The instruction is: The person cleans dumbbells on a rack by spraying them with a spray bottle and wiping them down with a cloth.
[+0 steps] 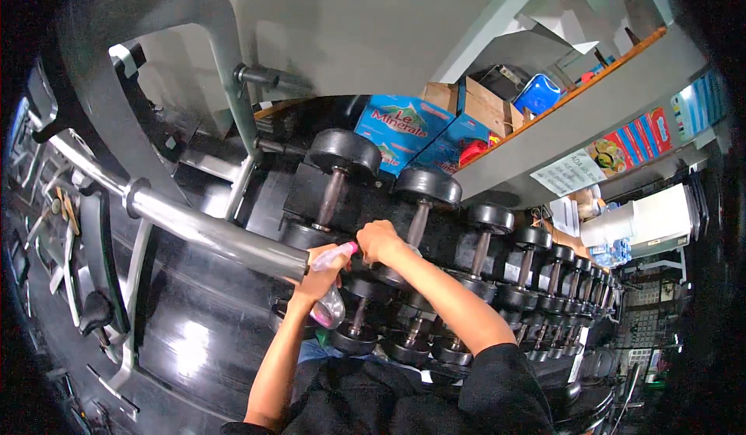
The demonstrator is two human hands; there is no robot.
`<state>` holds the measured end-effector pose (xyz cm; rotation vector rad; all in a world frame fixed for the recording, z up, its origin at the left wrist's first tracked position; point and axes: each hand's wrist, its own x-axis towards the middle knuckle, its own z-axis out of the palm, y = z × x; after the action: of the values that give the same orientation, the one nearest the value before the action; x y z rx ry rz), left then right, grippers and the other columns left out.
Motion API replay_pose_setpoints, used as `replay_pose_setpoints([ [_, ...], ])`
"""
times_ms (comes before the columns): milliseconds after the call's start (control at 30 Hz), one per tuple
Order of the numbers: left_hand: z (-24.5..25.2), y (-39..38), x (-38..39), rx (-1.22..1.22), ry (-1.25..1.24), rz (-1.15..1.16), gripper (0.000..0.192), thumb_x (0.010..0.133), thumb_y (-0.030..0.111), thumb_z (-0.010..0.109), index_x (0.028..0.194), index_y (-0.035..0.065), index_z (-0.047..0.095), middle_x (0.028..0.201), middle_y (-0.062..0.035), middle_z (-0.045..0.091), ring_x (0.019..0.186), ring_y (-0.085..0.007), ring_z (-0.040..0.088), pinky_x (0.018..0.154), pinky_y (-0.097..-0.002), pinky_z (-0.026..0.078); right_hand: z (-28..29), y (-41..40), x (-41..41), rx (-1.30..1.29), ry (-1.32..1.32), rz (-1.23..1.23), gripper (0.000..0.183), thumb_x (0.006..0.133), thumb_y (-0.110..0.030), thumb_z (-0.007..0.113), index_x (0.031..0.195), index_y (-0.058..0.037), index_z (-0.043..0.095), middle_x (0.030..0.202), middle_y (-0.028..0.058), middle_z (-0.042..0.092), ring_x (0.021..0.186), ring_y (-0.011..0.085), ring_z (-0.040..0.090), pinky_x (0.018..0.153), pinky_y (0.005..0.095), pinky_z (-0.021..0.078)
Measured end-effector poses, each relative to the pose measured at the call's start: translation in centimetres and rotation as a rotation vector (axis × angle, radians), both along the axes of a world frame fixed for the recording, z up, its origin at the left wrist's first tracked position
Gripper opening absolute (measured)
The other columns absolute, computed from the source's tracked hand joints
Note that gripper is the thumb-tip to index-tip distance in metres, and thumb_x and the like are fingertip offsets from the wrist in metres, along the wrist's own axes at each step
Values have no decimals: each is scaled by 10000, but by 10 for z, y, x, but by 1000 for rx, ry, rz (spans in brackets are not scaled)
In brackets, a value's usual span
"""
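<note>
A clear spray bottle [331,308] with a pink nozzle is in my left hand [319,276], in front of my torso, just below the end of a thick metal bar [221,237]. My right hand [377,241] is closed beside the pink nozzle, over the upper row of dumbbells; whether anything is inside its fingers cannot be told. Just beyond the hands lies a black round-head dumbbell [331,199], with another dumbbell [419,222] to its right, partly behind my right forearm. Below my hands, a lower-row dumbbell [360,317] shows between the forearms.
The dumbbell rack recedes to the right with several more dumbbells [481,254]. Blue cardboard boxes [402,123] stand behind it, beside a grey counter [501,155] with a wooden edge. A grey machine frame [224,44] rises at the left, near a padded bench [104,254].
</note>
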<state>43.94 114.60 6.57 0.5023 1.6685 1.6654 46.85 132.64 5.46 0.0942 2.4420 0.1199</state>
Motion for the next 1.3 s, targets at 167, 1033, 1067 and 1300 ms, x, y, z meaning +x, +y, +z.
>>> replay_pose_setpoints([
  [167, -3, 2, -2, -33, 33, -27, 332, 902, 304, 640, 752, 12, 689, 659, -55, 660, 443, -106, 565, 407, -262, 444, 24, 10, 13, -107, 93, -3, 215, 675, -206, 716, 841, -77, 757, 926, 140, 730, 932, 301, 698, 779, 389, 568],
  [1033, 1, 4, 3, 10, 59, 65, 288, 888, 280, 666, 782, 17, 718, 668, -29, 660, 468, -94, 559, 416, -248, 435, 52, 13, 87, -344, 624, -157, 166, 654, -186, 780, 817, -170, 754, 912, 24, 672, 963, 268, 576, 840, 355, 524],
  [1067, -1, 2, 2, 4, 68, 62, 288, 888, 280, 666, 782, 17, 718, 668, -29, 660, 468, -94, 559, 416, -248, 435, 60, 11, 99, -349, 633, -160, 166, 654, -186, 780, 817, -170, 754, 912, 24, 672, 963, 268, 576, 840, 355, 524],
  [1300, -4, 8, 4, -23, -4, 63, 311, 858, 285, 678, 804, -19, 711, 671, -90, 659, 538, -145, 610, 385, -270, 446, 57, -16, 187, -309, 1021, -533, 275, 744, -162, 767, 1009, -227, 734, 1031, -13, 626, 964, 247, 566, 876, 374, 510],
])
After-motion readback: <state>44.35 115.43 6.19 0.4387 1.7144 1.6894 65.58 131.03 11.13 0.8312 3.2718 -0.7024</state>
